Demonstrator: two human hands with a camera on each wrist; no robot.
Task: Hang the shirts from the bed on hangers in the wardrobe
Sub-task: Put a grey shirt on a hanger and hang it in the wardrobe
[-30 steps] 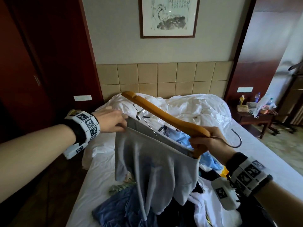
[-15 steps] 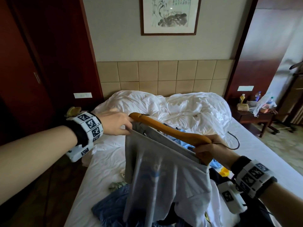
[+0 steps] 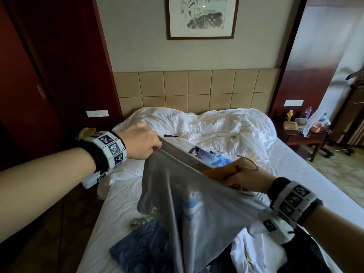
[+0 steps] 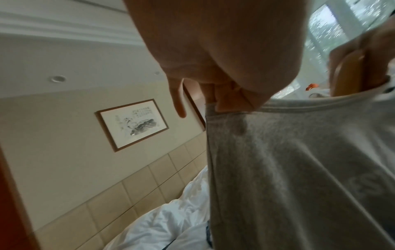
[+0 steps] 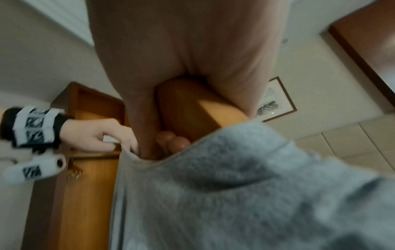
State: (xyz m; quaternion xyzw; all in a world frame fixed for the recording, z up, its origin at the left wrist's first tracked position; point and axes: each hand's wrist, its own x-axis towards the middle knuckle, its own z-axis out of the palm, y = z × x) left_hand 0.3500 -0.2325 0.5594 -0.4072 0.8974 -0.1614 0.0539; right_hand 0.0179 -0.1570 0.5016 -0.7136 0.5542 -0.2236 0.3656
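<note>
At the centre of the head view a grey shirt (image 3: 189, 201) hangs stretched between the two hands above the bed (image 3: 122, 203). The left hand (image 3: 140, 141), at middle left of the frame, has its fingers curled tight around one edge of the shirt's opening; the left wrist view shows the fingertips (image 4: 230, 99) pinching the ribbed hem. The right hand (image 3: 247, 181), at lower right of centre, is wrapped around a wooden hanger (image 3: 220, 171), whose far end is buried inside the shirt while a short orange stretch and the metal hook (image 3: 250, 164) show beside the knuckles. In the right wrist view the hanger (image 5: 192, 110) sits in the closed palm with grey cloth bunched against it; that picture is blurred, so whether the fingers also catch the fabric is hard to say.

Below the shirt, at the bottom of the frame, lie a blue garment (image 3: 141, 251) and white clothes (image 3: 254, 255). A crumpled white duvet (image 3: 206, 127) is heaped against the tan padded headboard (image 3: 197, 89), under a framed ink painting (image 3: 201, 14). A nightstand (image 3: 305, 136) with bottles stands at the right edge.
</note>
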